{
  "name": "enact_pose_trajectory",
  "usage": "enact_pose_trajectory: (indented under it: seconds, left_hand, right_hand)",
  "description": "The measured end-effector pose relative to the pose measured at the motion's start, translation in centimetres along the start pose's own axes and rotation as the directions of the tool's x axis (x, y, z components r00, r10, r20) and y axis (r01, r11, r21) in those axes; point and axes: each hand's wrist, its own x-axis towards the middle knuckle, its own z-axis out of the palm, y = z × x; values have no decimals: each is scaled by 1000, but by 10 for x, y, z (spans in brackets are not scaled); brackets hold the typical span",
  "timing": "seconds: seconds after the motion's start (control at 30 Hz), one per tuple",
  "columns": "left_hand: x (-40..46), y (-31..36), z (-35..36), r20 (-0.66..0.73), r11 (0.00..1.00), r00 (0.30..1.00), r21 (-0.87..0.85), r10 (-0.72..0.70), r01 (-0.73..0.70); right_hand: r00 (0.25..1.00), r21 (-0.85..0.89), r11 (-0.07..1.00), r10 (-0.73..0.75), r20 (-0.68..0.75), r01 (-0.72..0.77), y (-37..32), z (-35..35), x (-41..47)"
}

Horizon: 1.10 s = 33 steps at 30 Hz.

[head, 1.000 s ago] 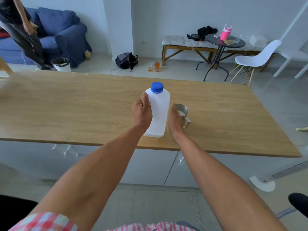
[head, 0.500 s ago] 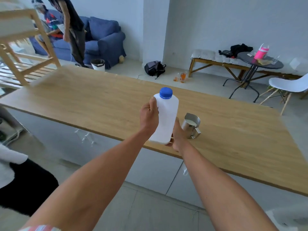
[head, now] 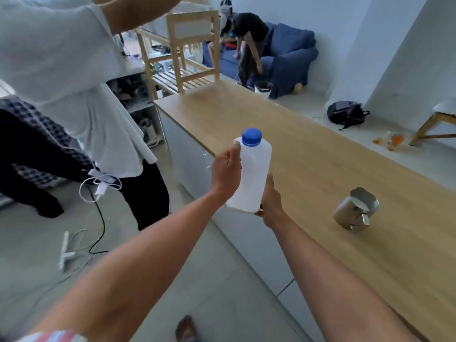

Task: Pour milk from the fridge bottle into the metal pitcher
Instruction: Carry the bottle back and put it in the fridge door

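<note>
A white plastic milk bottle (head: 254, 176) with a blue cap (head: 251, 136) screwed on is held upright in the air, off the left edge of the wooden counter (head: 308, 164). My left hand (head: 225, 169) grips its left side. My right hand (head: 271, 201) cups its base and lower right side. The metal pitcher (head: 354, 208) stands alone on the counter to the right, handle toward me, with white milk visible inside. Neither hand touches the pitcher.
A person in a white shirt and dark trousers (head: 74, 95) stands close on the left, with cables (head: 98, 218) trailing on the floor. Behind are a wooden rack (head: 187, 60), a blue sofa (head: 291, 55) with another person, a small bin (head: 262, 88) and a black backpack (head: 345, 114).
The bottle has left the counter beside the pitcher and travelled left with both hands. My view has swung left, so the pitcher now sits far to the right.
</note>
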Motion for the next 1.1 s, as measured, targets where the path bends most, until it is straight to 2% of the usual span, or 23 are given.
enact_pose_trajectory:
  seconds: [0.27, 0.5, 0.7, 0.83, 0.97, 1.1]
  left_hand:
    - [-25, -9, -144, -312, 999, 949, 30, 49, -42]
    - [-71, -8, -299, -578, 994, 811, 99, 90, -41]
    - [-135, -8, -432, -761, 985, 634, 170, 135, -4]
    - [-189, -9, -511, -848, 983, 515, 176, 123, 56]
    - [-247, -7, -576, -920, 983, 371, 170, 130, 76]
    - [-300, -5, -622, -974, 979, 189, 151, 124, 139]
  right_hand:
    - [958, -129, 991, 15, 285, 23, 19, 127, -45]
    - [867, -262, 959, 39, 497, 107, 42, 265, -118]
    - [728, -311, 932, 81, 681, 188, 78, 376, -210]
    - [645, -334, 924, 143, 751, 184, 111, 446, -273]
    - [542, -401, 885, 222, 810, 236, 144, 501, -336]
    - [413, -432, 851, 294, 862, 297, 172, 536, -396]
